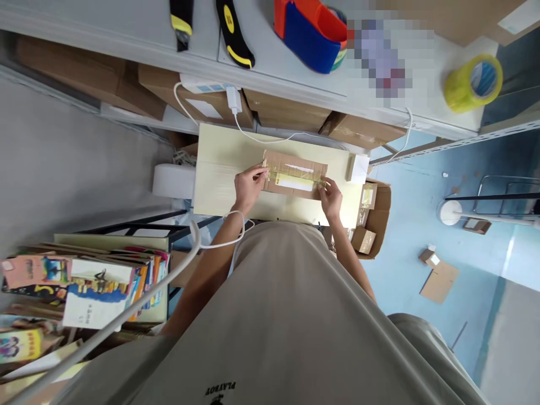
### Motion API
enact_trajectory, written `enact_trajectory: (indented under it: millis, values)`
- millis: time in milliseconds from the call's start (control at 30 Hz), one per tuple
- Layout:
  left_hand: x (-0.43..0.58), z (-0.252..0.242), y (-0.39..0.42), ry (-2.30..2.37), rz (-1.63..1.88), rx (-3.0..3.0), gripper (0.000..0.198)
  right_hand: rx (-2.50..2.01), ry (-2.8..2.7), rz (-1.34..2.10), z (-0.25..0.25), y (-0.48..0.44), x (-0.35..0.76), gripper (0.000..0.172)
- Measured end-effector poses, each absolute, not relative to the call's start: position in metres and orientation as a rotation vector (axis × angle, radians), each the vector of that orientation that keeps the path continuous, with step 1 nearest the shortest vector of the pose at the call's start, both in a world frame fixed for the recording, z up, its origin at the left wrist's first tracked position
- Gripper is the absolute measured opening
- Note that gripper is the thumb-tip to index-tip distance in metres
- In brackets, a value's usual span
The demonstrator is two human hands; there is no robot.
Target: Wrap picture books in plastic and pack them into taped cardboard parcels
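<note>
A taped cardboard package [291,194] lies at the centre of the frame on a cream worktop [221,154]. The left hand [248,187] and right hand [331,198] each have their grip pinching one end. A grey shelf [126,28] crosses the top; blue floor [415,216] spreads right.

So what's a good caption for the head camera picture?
Left hand and right hand at opposite ends of a taped cardboard box.

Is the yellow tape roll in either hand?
No: the left hand and right hand are at opposite ends of the cardboard package, while the yellow tape roll sits on the grey shelf.
</note>
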State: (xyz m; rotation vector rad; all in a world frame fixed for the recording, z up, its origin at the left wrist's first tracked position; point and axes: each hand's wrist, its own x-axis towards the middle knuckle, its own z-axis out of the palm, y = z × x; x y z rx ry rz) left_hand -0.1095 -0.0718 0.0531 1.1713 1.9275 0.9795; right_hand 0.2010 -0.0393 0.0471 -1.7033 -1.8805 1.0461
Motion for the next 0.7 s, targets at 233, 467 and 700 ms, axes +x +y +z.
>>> enact_trajectory:
  millis: [233,467,700]
  values:
    - [-0.096,0.042,-0.087,1.928,0.889,1.108,0.021,-1.845,-1.820,1.073,0.046,-0.050,0.210,0.057]
    - [-0.110,0.046,-0.083,1.893,0.767,1.240,0.022,-1.849,-2.072,1.034,0.065,-0.040,0.218,0.045]
    - [-0.105,0.129,-0.017,1.949,1.181,1.475,0.030,-1.507,-2.280,0.478,0.167,0.042,0.176,0.048]
